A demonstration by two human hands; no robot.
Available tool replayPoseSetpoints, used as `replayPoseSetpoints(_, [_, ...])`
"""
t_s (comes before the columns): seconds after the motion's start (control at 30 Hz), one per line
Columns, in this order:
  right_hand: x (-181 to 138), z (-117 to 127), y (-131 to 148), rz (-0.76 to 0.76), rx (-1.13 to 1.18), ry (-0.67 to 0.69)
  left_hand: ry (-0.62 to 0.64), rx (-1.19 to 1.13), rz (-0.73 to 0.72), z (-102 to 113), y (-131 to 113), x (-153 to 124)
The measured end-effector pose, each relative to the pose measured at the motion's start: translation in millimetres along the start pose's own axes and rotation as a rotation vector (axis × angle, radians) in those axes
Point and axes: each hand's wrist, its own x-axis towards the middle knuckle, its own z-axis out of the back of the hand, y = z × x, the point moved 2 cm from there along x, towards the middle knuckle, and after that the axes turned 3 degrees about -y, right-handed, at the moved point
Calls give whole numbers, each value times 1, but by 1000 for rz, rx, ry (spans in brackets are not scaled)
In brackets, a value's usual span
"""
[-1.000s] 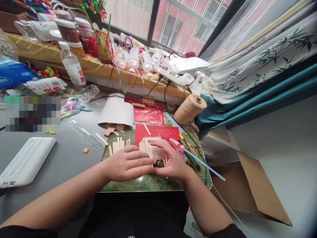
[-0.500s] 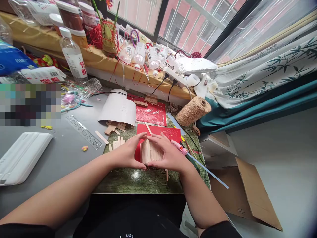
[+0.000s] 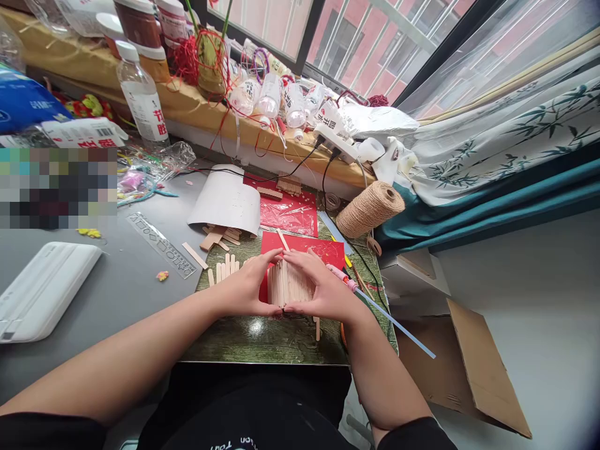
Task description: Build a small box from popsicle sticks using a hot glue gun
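Partly covered: stick block (image 3: 289, 284) | left hand (image 3: 247, 287), right hand (image 3: 327, 292) clamped round it | glue gun (image 3: 344, 278) half-obscured

Red Chinese characters (image 3: 160, 122) mark the bottle label (image 3: 146, 112), and cut-off lettering (image 3: 244, 440) including "on" the black shirt (image 3: 262, 406)

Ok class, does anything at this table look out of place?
Yes. A pale blue glue stick juts from the pink glue gun past the right edge of the table, where it could be knocked; the rear red sheet looks littered.
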Motion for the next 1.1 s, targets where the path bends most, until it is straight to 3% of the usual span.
replayPoseSetpoints(0.47, [0,-3,6,40,-17,-45,-16,55,-59,-1,3,-1])
replayPoseSetpoints(1.1, [4,5,9,-18,-77,48,-6,73,-39,1,1,-1])
